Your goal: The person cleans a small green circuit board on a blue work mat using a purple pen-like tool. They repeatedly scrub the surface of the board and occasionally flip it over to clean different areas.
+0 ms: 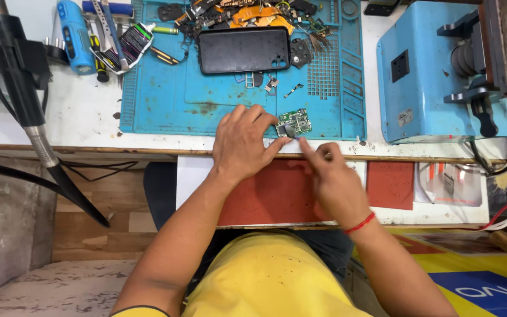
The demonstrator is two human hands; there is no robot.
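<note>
Hands (283,149) pinch circuit board (294,122) — phone (244,50) behind.

Bright, even light fell on the bench from above, and the white worktop (83,111) near the top left was washed almost to blank. The dark phone (244,50) carried a soft sheen rather than hard glare. Shadows were short and faint: 1 lay under the left hand (243,142) on the blue mat (206,97), another under the bench edge. The right hand (331,176) looked slightly smeared, perhaps by motion. Small parts on the green circuit board (294,122) were too fine to resolve. Straight edges bowed toward the corners, a wide-lens distortion, and the yellow shirt (265,276) nearest the camera was soft
</note>
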